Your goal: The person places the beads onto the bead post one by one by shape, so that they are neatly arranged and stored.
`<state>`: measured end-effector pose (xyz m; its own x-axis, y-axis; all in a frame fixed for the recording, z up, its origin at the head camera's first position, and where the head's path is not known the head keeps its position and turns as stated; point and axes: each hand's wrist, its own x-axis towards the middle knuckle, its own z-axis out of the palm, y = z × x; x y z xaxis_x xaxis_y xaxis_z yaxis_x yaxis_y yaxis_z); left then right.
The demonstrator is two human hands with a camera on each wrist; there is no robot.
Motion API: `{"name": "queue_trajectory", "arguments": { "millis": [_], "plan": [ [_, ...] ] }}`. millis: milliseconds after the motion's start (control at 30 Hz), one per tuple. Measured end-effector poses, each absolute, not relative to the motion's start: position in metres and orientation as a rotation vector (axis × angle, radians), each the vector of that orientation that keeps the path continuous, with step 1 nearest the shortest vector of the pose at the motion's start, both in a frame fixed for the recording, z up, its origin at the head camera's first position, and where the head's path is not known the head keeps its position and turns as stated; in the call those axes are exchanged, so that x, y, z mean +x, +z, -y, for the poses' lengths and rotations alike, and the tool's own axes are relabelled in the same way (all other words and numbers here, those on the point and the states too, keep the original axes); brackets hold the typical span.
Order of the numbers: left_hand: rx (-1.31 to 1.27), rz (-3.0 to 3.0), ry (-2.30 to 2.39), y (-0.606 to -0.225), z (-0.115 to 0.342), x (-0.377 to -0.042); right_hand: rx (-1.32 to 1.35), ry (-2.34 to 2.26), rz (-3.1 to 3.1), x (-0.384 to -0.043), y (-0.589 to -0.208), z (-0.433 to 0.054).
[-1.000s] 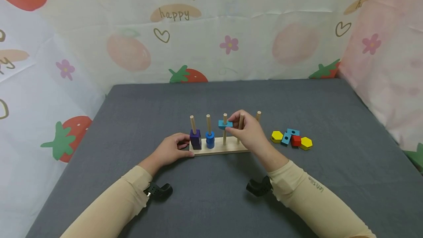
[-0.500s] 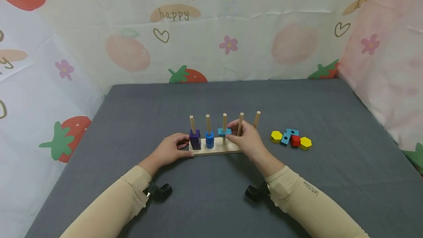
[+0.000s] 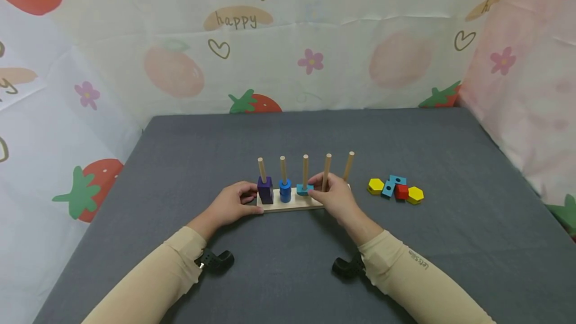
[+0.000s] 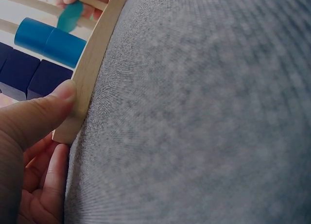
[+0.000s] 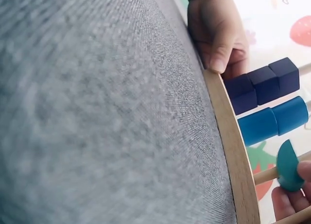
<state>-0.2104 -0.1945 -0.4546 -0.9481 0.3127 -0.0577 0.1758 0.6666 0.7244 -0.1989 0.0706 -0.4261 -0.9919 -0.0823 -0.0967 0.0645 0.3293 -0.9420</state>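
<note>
A pale wooden peg board point(image 3: 292, 207) with several upright pegs stands on the table. My left hand point(image 3: 229, 203) grips its left end, thumb on the front edge in the left wrist view. On the leftmost peg are three purple square blocks point(image 5: 265, 85), and beside them two blue cylinders point(image 4: 51, 42) fill the second peg. My right hand point(image 3: 338, 198) pinches a light-blue half-round block point(image 5: 288, 166) threaded on the third peg. In the right wrist view a bit of bare peg point(image 5: 265, 175) shows between that block and the board.
To the right of the board lies a loose cluster: yellow hexagonal blocks point(image 3: 375, 186), light-blue blocks point(image 3: 389, 189) and a red block point(image 3: 401, 192). Two bare pegs point(image 3: 349, 165) rise at the board's right end. A grey cloth point(image 3: 288, 269) covers the table, with a printed curtain point(image 3: 342, 39) behind.
The right hand has lowered the light-blue half-round block down the third peg, from near its top to close over the board. The left hand has stayed at the board's left end.
</note>
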Motion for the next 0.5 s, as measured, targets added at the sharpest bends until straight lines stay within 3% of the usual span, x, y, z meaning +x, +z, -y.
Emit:
{"name": "queue_trajectory", "arguments": {
  "millis": [500],
  "plan": [
    [0.422, -2.705, 1.162, -0.4537, 0.1948, -0.2095, -0.067, -1.577, -2.625, -0.2022, -0.4331, -0.07]
  ]
}}
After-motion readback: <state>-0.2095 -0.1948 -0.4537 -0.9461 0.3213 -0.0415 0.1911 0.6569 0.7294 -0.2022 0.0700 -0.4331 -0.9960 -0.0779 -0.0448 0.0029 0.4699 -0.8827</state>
